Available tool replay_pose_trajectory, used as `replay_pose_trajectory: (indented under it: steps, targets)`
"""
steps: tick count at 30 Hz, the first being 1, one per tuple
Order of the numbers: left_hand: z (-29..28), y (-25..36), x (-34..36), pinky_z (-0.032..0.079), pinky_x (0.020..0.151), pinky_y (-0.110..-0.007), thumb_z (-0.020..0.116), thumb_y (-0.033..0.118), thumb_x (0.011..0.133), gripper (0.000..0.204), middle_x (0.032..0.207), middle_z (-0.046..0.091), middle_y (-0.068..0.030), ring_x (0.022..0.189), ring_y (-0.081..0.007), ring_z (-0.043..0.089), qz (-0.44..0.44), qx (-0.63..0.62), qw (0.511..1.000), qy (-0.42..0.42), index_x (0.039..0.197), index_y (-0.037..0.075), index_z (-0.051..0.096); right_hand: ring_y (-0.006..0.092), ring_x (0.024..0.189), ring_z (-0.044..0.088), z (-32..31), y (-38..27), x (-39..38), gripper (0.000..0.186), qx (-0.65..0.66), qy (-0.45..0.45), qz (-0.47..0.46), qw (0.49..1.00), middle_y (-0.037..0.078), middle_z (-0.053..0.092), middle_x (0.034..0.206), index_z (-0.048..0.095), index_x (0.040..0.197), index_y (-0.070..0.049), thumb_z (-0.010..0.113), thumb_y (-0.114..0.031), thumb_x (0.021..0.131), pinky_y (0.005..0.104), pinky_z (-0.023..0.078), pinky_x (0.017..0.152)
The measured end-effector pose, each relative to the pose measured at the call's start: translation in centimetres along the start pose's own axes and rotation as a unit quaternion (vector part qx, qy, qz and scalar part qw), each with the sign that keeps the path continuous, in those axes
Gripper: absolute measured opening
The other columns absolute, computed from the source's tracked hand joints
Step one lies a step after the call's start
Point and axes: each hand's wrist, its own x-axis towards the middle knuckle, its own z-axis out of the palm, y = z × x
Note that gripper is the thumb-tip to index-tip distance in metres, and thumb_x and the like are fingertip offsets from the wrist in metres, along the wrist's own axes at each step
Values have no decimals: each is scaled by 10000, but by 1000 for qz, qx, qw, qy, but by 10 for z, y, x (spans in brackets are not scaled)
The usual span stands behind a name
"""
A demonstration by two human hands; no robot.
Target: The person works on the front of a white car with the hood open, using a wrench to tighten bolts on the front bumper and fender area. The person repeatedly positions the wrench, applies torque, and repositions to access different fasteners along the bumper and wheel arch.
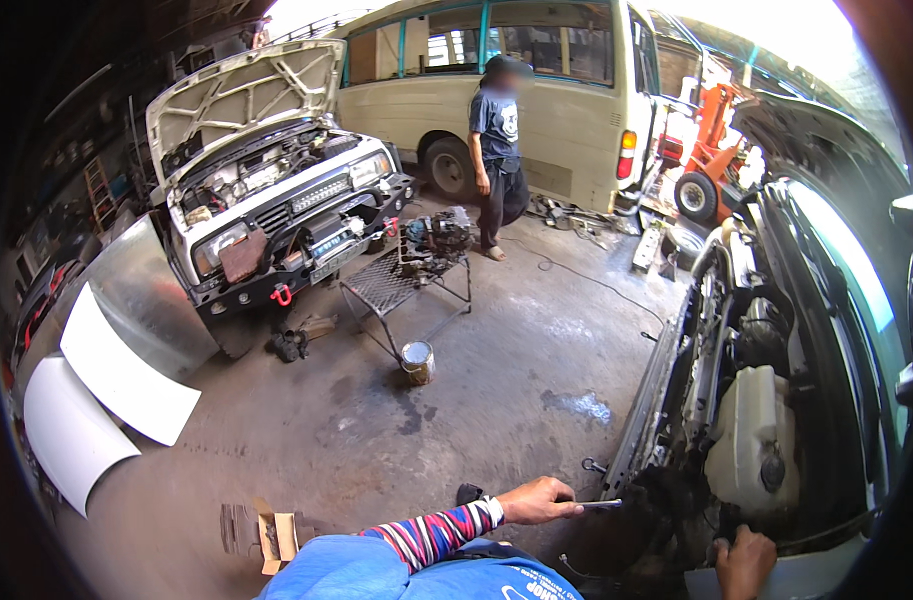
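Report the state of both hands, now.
Left hand: closed, holding a slim metal tool.
Right hand: near the whitish plastic tank; open or closed, cannot be told.

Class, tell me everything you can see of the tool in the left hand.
The tool is slim, straight and silvery, apparently metal. The left hand closes around one end, hiding it; the free end points right, roughly level, near the long metal rail. Whether it touches the rail, and its exact kind, cannot be told.
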Motion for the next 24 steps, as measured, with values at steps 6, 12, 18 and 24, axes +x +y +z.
replay_pose_trajectory:
  steps: [6,12,18,24]
  targets:
    - [34,5,6,451,629,-408,537,453,1009,543,657,566,-107,627,-172,500,-23,-66,997,-18,860,-55,656,414,741,658,30,3,-3,333,31,108,30,993,199,642,694,630,740,-35,822,-303,694,506,500,685]
    - [49,16,5,487,697,-449,554,409,995,485,780,666,-217,726,-310,641,56,17,997,-57,934,-57,673,408,732,657,27,3,-6,338,40,100,34,994,194,645,694,635,771,-37,820,-311,701,499,500,683]
    - [30,17,19,516,757,-441,581,391,976,451,882,695,-254,842,-366,690,25,9,995,-92,1013,-44,695,413,726,652,23,-5,1,334,27,97,54,993,202,644,694,637,750,-49,818,-327,708,508,496,673]
    - [6,1,76,501,670,-375,598,376,992,418,764,680,-138,711,-171,618,61,6,990,-126,962,-28,700,409,748,643,33,-6,12,349,8,60,118,991,210,647,725,650,791,-56,795,-369,740,509,483,697]
